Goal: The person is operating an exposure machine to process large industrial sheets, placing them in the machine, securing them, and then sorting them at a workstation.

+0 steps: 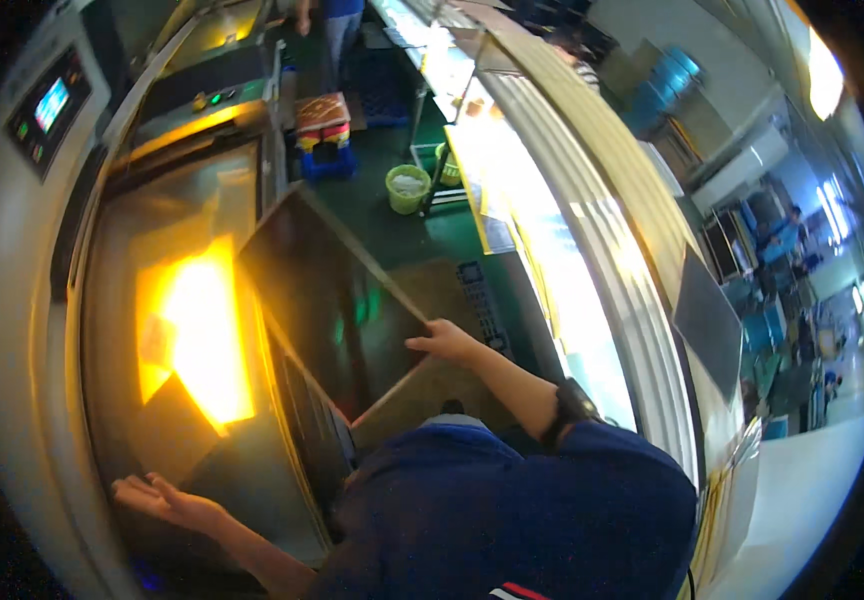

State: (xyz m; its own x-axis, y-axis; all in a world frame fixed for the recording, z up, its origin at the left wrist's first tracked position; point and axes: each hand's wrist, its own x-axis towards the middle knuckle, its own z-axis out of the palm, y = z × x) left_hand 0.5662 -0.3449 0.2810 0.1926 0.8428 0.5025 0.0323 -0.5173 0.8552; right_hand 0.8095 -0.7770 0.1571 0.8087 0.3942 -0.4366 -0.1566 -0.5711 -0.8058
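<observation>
My right hand (444,342) grips the edge of a dark framed screen (317,290), its fingers wrapped round the thin pale frame near one corner. The screen is tilted, and its left corner overlaps the near edge of the lit machine bed (107,340). My left hand (170,502) is held over the lower part of that bed, palm up with the fingers stretched out and nothing in them. A bright yellow glow (207,345) shows on the bed, and the screen's shadow or reflection lies below it. I cannot tell whether the screen touches the bed's edge.
A control panel with a small display (52,104) is on the machine at the left. Ahead stand a green basket (408,188) and a red-topped stack (323,115) on a blue base. A brightly lit bench (522,210) runs along my right. Another person (342,20) stands far ahead.
</observation>
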